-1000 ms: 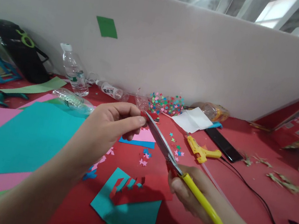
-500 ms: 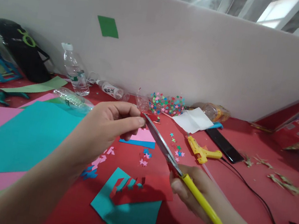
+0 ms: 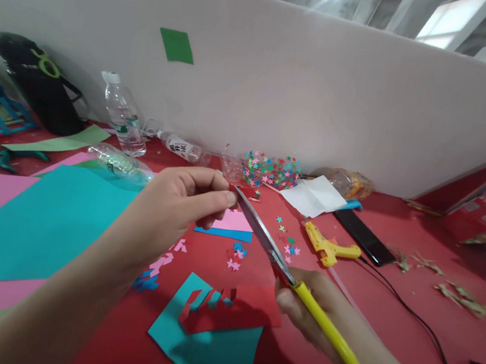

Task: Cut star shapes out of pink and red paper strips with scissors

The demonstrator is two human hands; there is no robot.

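A small piece of red paper (image 3: 233, 188) is pinched between the thumb and fingers of my left hand (image 3: 185, 197), mostly hidden by them. My right hand (image 3: 310, 309) grips scissors with yellow handles (image 3: 330, 331). The tips of the blades touch or lie right beside the red piece; I cannot tell if they are cutting it. Below the hands, a red sheet with notches cut along its edge (image 3: 240, 317) lies on a teal sheet (image 3: 215, 359). Small pink and blue paper stars (image 3: 237, 255) lie between the hands, with pink scraps (image 3: 163, 262) beside my left wrist.
A yellow glue gun (image 3: 329, 245) and a black phone (image 3: 366, 235) lie to the right. Behind are a clear bottle covered in stars (image 3: 272, 170) and a white paper (image 3: 314, 195). Large coloured sheets (image 3: 42, 224) cover the left side; an upright water bottle (image 3: 126, 120) stands behind them.
Almost nothing differs. The scissor handles have shifted very slightly to the left, and both hands keep their places.
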